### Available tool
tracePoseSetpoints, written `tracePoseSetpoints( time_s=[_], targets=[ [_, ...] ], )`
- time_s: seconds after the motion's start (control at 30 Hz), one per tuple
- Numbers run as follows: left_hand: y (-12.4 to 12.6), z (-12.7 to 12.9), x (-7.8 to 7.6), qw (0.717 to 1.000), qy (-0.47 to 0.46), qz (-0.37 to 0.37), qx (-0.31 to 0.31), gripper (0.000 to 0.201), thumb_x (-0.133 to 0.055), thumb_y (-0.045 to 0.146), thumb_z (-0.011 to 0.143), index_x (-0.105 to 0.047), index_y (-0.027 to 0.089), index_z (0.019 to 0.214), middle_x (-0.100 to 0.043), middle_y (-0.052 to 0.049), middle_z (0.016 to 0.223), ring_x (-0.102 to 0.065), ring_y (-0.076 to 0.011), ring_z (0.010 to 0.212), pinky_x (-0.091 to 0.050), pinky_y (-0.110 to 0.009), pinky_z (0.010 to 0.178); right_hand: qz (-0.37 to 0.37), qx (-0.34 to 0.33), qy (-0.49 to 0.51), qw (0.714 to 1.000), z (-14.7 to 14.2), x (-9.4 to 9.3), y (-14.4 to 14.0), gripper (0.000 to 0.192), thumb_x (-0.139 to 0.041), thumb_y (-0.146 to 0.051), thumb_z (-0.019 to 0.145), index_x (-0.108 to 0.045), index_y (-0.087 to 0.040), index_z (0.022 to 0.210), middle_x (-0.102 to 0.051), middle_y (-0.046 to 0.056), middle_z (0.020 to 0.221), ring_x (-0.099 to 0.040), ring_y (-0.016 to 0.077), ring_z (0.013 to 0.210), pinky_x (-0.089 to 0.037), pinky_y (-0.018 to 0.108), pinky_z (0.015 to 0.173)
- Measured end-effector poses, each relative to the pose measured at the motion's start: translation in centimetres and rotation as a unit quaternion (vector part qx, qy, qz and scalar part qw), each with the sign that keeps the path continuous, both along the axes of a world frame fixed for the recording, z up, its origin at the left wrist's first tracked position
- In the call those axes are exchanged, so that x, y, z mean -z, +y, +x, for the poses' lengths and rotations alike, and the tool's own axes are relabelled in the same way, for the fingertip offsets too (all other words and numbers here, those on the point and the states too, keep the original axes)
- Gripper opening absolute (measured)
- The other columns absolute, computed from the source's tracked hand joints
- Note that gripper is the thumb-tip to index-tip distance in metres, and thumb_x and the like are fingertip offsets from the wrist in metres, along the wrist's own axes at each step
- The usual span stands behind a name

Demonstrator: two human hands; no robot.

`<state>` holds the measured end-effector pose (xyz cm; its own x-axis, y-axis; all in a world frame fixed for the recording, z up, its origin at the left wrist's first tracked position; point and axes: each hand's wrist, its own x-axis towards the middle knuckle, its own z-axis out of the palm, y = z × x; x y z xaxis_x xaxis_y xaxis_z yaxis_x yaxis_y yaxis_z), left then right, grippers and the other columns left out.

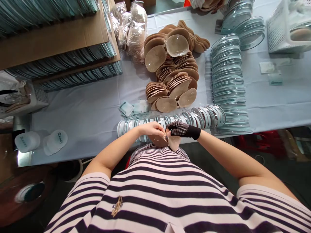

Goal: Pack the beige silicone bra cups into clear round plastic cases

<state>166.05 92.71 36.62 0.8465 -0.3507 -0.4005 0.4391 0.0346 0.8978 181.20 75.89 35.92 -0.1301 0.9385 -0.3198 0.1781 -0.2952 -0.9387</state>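
Close to my body, at the table's front edge, I hold a beige stick-on bra (174,143) with both hands. My bare left hand (155,129) pinches it near the middle, where its two cups meet. Wearing a black fingerless glove with pale dots, my right hand (178,128) grips the other side of that joint. The joint itself is mostly hidden by my fingers. Just beyond my hands lies a row of round clear plastic cases (209,116). Behind that row, a pile of beige stick-on bras (178,82) is stacked, with shiny inner cups facing up.
More clear cases (228,81) line the right side. Cartons of clear lids (73,35) stand at left. Bagged bras (137,29) lie at the back. Printed cards (126,108) and round printed film discs (58,139) rest on the grey cloth. A white basket (279,30) is far right.
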Motion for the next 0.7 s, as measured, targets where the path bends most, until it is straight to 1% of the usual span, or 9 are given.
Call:
tracePoseSetpoints(
  time_s=[0.07,0.17,0.33,0.4,0.47,0.53,0.6,0.67,0.7],
  targets=[
    [0.3,0.1,0.3,1.0,0.007,-0.027,0.005,0.026,-0.076,0.038,0.074,-0.077,0.014,0.082,-0.074,-0.005,0.082,-0.065,-0.0147,0.081,-0.047,-0.024,0.079,-0.005,0.009,0.02,1.0,-0.2,0.0,0.1,0.033,-0.064,-0.042,0.078,-0.073,-0.012,0.089,-0.071,0.003,0.079,-0.061,0.0162,0.074,-0.05,0.027,0.07],
    [0.5,0.3,1.2,0.997,0.041,-0.063,-0.015,0.032,-0.082,0.042,0.066,-0.076,0.013,0.076,-0.072,-0.004,0.074,-0.063,-0.0139,0.075,-0.048,-0.025,0.076,-0.009,0.005,0.03,1.0,-0.2,0.1,0.3,0.034,-0.066,-0.043,0.078,-0.073,-0.012,0.087,-0.071,0.003,0.078,-0.061,0.0155,0.073,-0.05,0.027,0.07],
    [0.5,0.8,2.8,0.994,0.064,-0.085,-0.029,0.036,-0.086,0.044,0.06,-0.075,0.013,0.072,-0.07,-0.003,0.071,-0.061,-0.0123,0.071,-0.047,-0.024,0.074,0.022,0.007,-0.01,1.0,0.3,0.8,0.6,0.032,-0.065,-0.044,0.078,-0.072,-0.013,0.083,-0.072,0.005,0.081,-0.063,0.0174,0.077,-0.051,0.029,0.075],
    [0.5,1.0,3.0,0.993,0.063,-0.091,-0.029,0.036,-0.086,0.044,0.059,-0.074,0.013,0.071,-0.069,-0.003,0.07,-0.06,-0.012,0.07,-0.046,-0.024,0.072,0.039,0.004,-0.026,0.999,0.3,0.9,0.7,0.03,-0.062,-0.043,0.079,-0.072,-0.014,0.085,-0.072,0.006,0.084,-0.064,0.0178,0.079,-0.051,0.03,0.076],
    [0.5,1.0,2.9,0.994,0.059,-0.092,-0.022,0.035,-0.086,0.044,0.06,-0.074,0.013,0.07,-0.069,-0.003,0.069,-0.061,-0.0121,0.07,-0.046,-0.024,0.073,0.065,-0.01,-0.066,0.996,0.2,0.6,0.9,0.026,-0.06,-0.037,0.081,-0.072,-0.015,0.086,-0.073,0.006,0.086,-0.064,0.0181,0.08,-0.051,0.032,0.079],
    [0.4,1.1,2.6,0.996,0.05,-0.078,0.006,0.032,-0.083,0.042,0.064,-0.074,0.012,0.073,-0.07,-0.004,0.072,-0.062,-0.0133,0.072,-0.047,-0.025,0.075,0.087,-0.035,-0.151,0.984,0.4,0.2,1.2,0.016,-0.06,-0.028,0.08,-0.072,-0.017,0.082,-0.073,0.006,0.083,-0.065,0.0185,0.078,-0.049,0.035,0.087],
    [0.4,1.2,2.4,0.998,0.025,-0.043,0.024,0.028,-0.079,0.04,0.07,-0.075,0.013,0.077,-0.072,-0.005,0.077,-0.064,-0.0149,0.077,-0.047,-0.026,0.077,0.089,-0.055,-0.247,0.963,1.1,-0.4,1.4,0.01,-0.062,-0.019,0.078,-0.072,-0.02,0.077,-0.073,0.005,0.077,-0.065,0.0188,0.075,-0.046,0.039,0.094],
    [0.3,1.4,2.4,1.0,-0.002,0.011,0.002,0.027,-0.072,0.04,0.076,-0.075,0.013,0.08,-0.072,-0.005,0.083,-0.065,-0.0166,0.083,-0.047,-0.026,0.08,0.076,-0.051,-0.302,0.949,2.3,-1.1,1.5,0.011,-0.063,-0.014,0.076,-0.072,-0.021,0.076,-0.073,0.004,0.076,-0.065,0.0191,0.074,-0.047,0.038,0.092],
    [0.2,1.6,2.5,0.999,-0.009,0.044,-0.024,0.028,-0.069,0.041,0.079,-0.074,0.014,0.082,-0.073,-0.005,0.086,-0.065,-0.0173,0.087,-0.047,-0.026,0.081,0.068,-0.03,-0.308,0.948,3.0,-1.5,1.6,0.011,-0.065,-0.014,0.076,-0.073,-0.021,0.077,-0.073,0.004,0.078,-0.065,0.0194,0.075,-0.048,0.035,0.088]
  ],
)
